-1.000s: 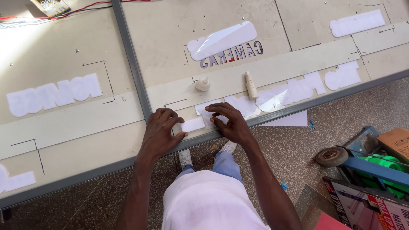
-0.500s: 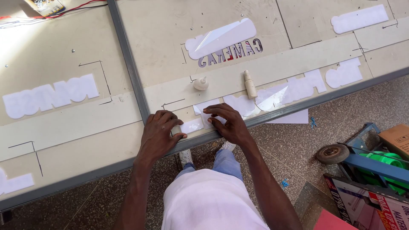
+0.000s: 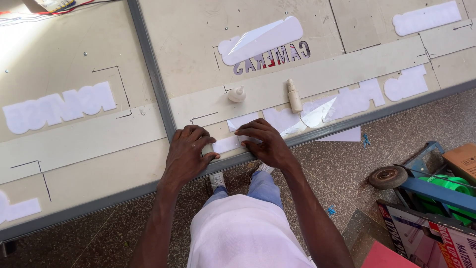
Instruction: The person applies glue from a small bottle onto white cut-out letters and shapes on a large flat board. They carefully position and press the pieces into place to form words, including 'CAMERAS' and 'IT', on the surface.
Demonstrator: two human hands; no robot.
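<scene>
We've got our left hand [image 3: 187, 151] and right hand [image 3: 262, 141] pressed fingers-down on a white cutout piece [image 3: 229, 144] at the table edge [image 3: 148, 74], nothing actually gripped

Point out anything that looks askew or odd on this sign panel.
The clear protective film on the upper white cut-out shape is peeled up at one corner. A small cream glue bottle lies on its side beside the white letter strip both hands press.

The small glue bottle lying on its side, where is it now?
In the head view the glue bottle lies on the pale strip, up and right of the right hand, beside a small white cap.
</scene>
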